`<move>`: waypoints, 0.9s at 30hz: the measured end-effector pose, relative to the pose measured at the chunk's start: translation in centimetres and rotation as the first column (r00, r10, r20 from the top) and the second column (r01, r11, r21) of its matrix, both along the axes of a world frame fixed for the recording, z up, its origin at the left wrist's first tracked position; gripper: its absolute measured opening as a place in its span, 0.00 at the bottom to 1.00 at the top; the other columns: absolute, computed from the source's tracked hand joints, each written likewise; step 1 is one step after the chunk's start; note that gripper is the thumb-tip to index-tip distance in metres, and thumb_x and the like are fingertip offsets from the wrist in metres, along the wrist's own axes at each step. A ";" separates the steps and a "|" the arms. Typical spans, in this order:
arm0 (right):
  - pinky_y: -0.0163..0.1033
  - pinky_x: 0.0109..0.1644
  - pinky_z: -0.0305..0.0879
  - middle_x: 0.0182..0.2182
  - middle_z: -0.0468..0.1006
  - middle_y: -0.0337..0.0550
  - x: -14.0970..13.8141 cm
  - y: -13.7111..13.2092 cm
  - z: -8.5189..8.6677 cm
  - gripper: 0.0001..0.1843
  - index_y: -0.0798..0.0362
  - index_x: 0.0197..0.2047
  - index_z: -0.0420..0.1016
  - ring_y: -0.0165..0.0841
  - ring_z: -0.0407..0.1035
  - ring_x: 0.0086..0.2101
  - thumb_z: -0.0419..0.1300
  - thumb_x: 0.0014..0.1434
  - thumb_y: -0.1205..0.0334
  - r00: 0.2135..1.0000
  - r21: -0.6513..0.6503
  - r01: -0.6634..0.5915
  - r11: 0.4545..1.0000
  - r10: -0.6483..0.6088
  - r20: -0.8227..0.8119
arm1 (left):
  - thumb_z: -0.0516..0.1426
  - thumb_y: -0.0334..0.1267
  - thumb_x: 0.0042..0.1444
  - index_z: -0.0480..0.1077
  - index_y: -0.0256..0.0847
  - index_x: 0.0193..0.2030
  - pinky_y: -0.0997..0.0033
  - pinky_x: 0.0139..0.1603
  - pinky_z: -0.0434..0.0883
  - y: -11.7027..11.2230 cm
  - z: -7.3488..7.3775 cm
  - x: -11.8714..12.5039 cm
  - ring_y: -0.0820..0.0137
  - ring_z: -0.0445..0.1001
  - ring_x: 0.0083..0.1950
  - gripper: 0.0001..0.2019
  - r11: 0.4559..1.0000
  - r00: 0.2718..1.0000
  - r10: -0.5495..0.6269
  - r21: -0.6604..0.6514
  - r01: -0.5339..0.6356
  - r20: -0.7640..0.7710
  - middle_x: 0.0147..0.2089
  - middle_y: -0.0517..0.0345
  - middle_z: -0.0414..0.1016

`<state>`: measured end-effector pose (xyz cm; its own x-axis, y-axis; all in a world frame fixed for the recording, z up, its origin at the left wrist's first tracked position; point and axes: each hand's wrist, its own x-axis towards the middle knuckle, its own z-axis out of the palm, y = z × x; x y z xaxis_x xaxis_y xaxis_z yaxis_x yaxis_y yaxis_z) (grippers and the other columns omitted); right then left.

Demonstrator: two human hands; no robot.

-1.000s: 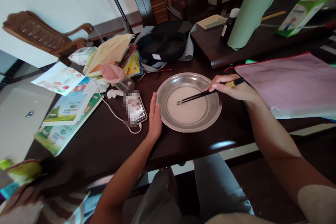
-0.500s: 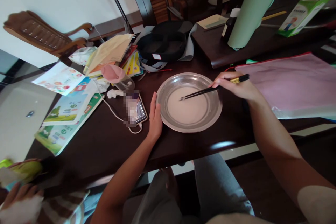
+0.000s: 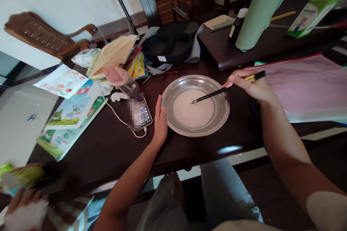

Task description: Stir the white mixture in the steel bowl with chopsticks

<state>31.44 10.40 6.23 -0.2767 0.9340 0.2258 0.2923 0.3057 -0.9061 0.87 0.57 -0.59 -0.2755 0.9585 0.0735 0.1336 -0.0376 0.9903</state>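
Observation:
A round metal basin (image 3: 195, 131) stands on the dark table with a pale, milky-looking content (image 3: 193, 113) inside. Along its left rim lies my left hand (image 3: 161, 124), fingers stretched out and touching the edge; the thumb is hard to make out. My right hand (image 3: 245, 83) is closed around a pair of black chopsticks (image 3: 214, 93) with gold bands near the top. Their tips point left and down, over or at the surface of the pale content. Whether they dip into it I cannot tell.
Left of the basin lie a phone (image 3: 146, 115) on a white cable, a pink-lidded cup (image 3: 118, 75) and several booklets (image 3: 66, 112). Behind sits a black case (image 3: 169, 47). A pink zip pouch (image 3: 306, 86) is at right. Another person's hand (image 3: 25, 202) shows at lower left.
My right hand and the chopsticks have shifted a little to the right, their tips sliding right over the pale content. My left hand and the basin stay in place.

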 end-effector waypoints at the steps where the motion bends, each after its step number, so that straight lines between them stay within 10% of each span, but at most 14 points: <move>1: 0.40 0.43 0.67 0.28 0.84 0.42 0.3 0.1 0.1 0.18 0.50 0.25 0.81 0.35 0.76 0.33 0.63 0.61 0.49 0.999 0.006 0.030 1.000 -0.030 -0.023 | 0.52 0.56 0.66 0.57 0.50 0.73 0.59 0.78 0.49 0.0 0.0 0.0 0.63 0.52 0.79 0.31 1.000 1.000 0.000 0.000 0.000 0.005 0.78 0.57 0.53; 8: 0.39 0.43 0.70 0.30 0.85 0.40 -0.8 -0.5 0.1 0.16 0.47 0.27 0.82 0.35 0.79 0.35 0.64 0.59 0.46 0.975 -0.069 -0.217 0.974 0.220 0.040 | 0.51 0.56 0.67 0.56 0.52 0.73 0.58 0.79 0.49 0.1 -0.3 0.0 0.64 0.51 0.79 0.31 1.000 1.000 -0.007 -0.007 0.007 0.011 0.79 0.58 0.52; 15: 0.43 0.44 0.69 0.28 0.83 0.38 0.3 0.1 0.1 0.16 0.44 0.25 0.81 0.36 0.76 0.33 0.63 0.61 0.47 0.998 0.020 0.053 0.998 -0.052 -0.017 | 0.51 0.57 0.66 0.57 0.52 0.72 0.58 0.79 0.47 0.0 -0.2 0.0 0.63 0.50 0.79 0.30 1.000 1.000 -0.001 -0.001 0.001 0.006 0.78 0.59 0.53; 22: 0.42 0.44 0.71 0.31 0.85 0.38 -0.8 -0.6 0.0 0.16 0.44 0.27 0.82 0.37 0.78 0.36 0.63 0.59 0.44 0.971 -0.074 -0.225 0.972 0.230 0.067 | 0.51 0.57 0.66 0.57 0.51 0.73 0.58 0.79 0.48 0.0 -0.1 0.2 0.62 0.51 0.79 0.31 1.000 1.000 -0.001 0.000 0.001 -0.006 0.78 0.57 0.53; 27: 0.39 0.44 0.68 0.32 0.85 0.41 -0.4 -0.1 -0.1 0.16 0.49 0.29 0.81 0.34 0.76 0.36 0.63 0.61 0.48 0.999 0.017 -0.023 1.000 0.022 0.040 | 0.51 0.57 0.66 0.57 0.50 0.73 0.58 0.79 0.47 0.0 -0.1 0.2 0.63 0.51 0.79 0.31 1.000 1.000 -0.001 -0.001 0.001 -0.019 0.78 0.57 0.52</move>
